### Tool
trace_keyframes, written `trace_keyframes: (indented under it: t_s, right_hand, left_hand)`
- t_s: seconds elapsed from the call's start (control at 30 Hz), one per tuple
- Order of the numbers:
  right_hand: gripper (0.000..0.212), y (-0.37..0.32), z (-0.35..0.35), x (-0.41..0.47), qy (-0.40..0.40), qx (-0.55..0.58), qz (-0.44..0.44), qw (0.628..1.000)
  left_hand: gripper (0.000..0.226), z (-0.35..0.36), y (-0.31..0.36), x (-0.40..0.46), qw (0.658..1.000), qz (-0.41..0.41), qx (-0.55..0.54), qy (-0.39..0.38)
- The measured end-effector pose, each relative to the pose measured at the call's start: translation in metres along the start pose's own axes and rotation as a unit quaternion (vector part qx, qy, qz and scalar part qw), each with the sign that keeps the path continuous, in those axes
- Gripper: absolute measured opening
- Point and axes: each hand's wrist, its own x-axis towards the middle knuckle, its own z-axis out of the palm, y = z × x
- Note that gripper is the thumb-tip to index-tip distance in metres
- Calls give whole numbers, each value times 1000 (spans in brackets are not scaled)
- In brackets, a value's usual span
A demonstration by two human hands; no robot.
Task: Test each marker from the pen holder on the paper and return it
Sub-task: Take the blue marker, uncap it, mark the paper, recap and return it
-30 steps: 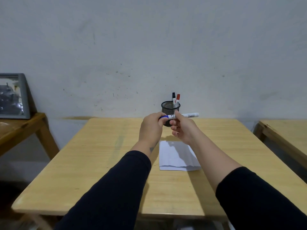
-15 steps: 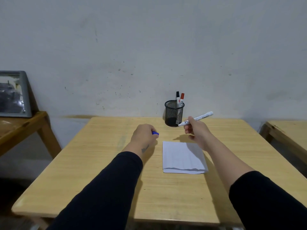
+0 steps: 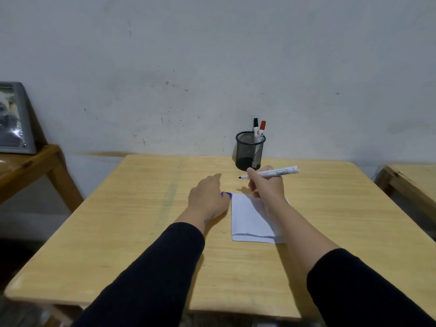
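Observation:
A black mesh pen holder [image 3: 249, 151] stands at the far edge of the wooden table [image 3: 146, 223], with a black-capped marker [image 3: 255, 128] and a red-capped marker [image 3: 262, 131] upright in it. My right hand [image 3: 267, 188] holds an uncapped white marker [image 3: 277, 172] almost level, tip pointing left, above the far end of the folded white paper [image 3: 250, 220]. My left hand [image 3: 208, 199] rests on the table just left of the paper, closed on the blue cap [image 3: 227, 194], which peeks out by the fingers.
A second wooden table [image 3: 410, 182] stands to the right and a third [image 3: 26, 168] to the left, bearing a grey framed picture [image 3: 14, 119]. A grey wall rises right behind the pen holder.
The cap came off the marker. My left hand dropped to the table with the blue cap, and my right hand brought the uncapped marker down over the paper, tip turned left.

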Motion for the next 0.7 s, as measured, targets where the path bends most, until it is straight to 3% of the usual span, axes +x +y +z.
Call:
trace_keyframes:
  t_s: [0.1, 0.27, 0.47, 0.7]
  right_hand:
    - [11, 6, 9, 1, -24, 22, -1, 999]
    - [20, 13, 17, 0, -24, 31, -22, 999]
    - [25, 27, 20, 3, 28, -106, -87, 990]
    - [23, 32, 18, 6, 33, -135, -100, 985]
  left_hand:
    - [69, 15, -10, -10, 996, 31, 40, 67]
    - [87, 36, -24, -14, 995, 17, 100, -19]
    - [85, 41, -26, -10, 993, 20, 116, -17]
    - [85, 40, -26, -11, 994, 21, 110, -16]
